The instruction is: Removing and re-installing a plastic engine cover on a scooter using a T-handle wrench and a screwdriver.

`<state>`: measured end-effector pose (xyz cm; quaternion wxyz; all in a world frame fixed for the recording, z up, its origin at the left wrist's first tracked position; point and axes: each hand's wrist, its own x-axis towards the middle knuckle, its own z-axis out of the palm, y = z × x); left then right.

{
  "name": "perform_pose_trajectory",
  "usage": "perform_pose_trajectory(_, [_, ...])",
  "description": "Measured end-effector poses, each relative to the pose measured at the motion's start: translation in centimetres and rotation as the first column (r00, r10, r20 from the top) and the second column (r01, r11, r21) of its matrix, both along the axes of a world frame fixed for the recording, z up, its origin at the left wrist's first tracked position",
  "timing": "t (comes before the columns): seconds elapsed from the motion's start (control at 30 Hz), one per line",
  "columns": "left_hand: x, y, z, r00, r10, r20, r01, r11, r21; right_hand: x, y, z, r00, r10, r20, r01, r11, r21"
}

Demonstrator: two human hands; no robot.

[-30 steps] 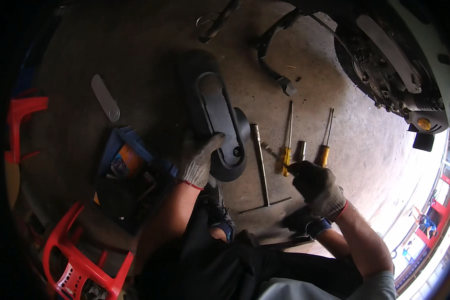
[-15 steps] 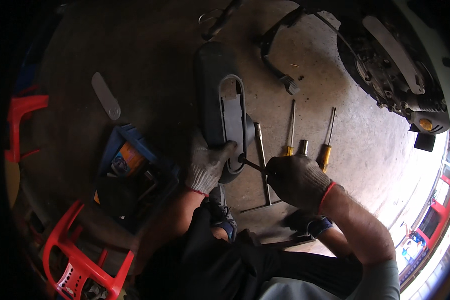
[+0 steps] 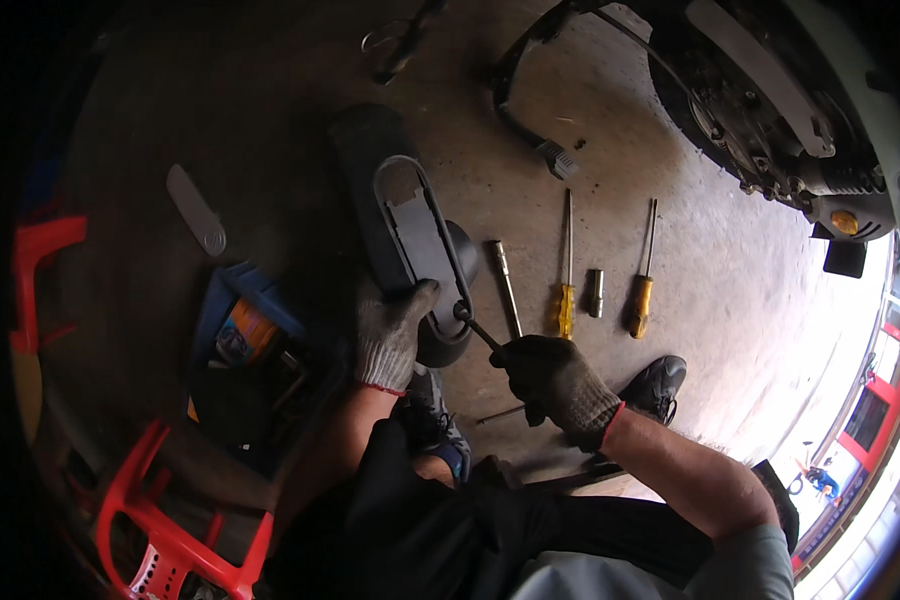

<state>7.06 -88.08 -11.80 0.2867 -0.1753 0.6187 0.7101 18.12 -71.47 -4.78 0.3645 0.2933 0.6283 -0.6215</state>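
Grey plastic cover panel (image 3: 420,235) sits centre frame, inner side up, propped over a dark rounded part on the concrete floor (image 3: 670,330). Only one view, from the head camera.

Left hand (image 3: 390,335), in a knit glove, is clamped on the panel's lower edge, fingers wrapped round it to steady it. Right hand (image 3: 555,385), dark glove, is closed around the handle of a screwdriver (image 3: 478,328); its tip sits at the panel's lower end, right at a fastener point from what I can see. The screw itself is too small to make out.

Progress, as a judgement: panel is off the scooter and being worked at one fixing; whether that screw is going in or out can't be told. No loose screws visible near it.

Right of centre on the floor: two yellow-handled screwdrivers (image 3: 566,300) lying parallel, a small socket (image 3: 596,292) between them, a long socket bar (image 3: 505,280) just left. Scooter body (image 3: 780,120) fills upper right. Blue tool tray (image 3: 240,350) at left, red stool (image 3: 170,540) lower left, a flat grey plate (image 3: 196,208) upper left.
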Motion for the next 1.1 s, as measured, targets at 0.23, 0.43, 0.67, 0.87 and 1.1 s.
perform_pose_trajectory(0.23, [-0.4,-0.9,-0.4,0.991,-0.132,-0.006,0.132,0.990,0.052,-2.8,1.2,1.8,0.963,0.269,-0.035,-0.232,0.884,0.405])
perform_pose_trajectory(0.43, [-1.1,-1.8,-1.9,0.986,-0.061,0.157,0.020,0.968,0.252,-6.1,1.4,4.2,0.764,0.644,-0.048,-0.502,0.639,0.583])
perform_pose_trajectory(0.67, [-1.3,-2.2,-1.8,0.993,-0.101,0.063,0.075,0.944,0.321,-7.4,1.0,4.7,0.639,0.756,-0.142,-0.524,0.563,0.639])
perform_pose_trajectory(0.87, [-1.2,-1.7,-1.4,0.991,-0.077,0.107,0.041,0.952,0.303,-7.3,2.0,4.1,0.427,0.868,-0.255,-0.491,0.459,0.740])
perform_pose_trajectory(1.1, [-1.4,-0.8,-1.1,0.985,-0.164,0.054,0.138,0.937,0.321,-7.2,0.9,3.1,0.539,0.837,-0.094,-0.602,0.460,0.652])
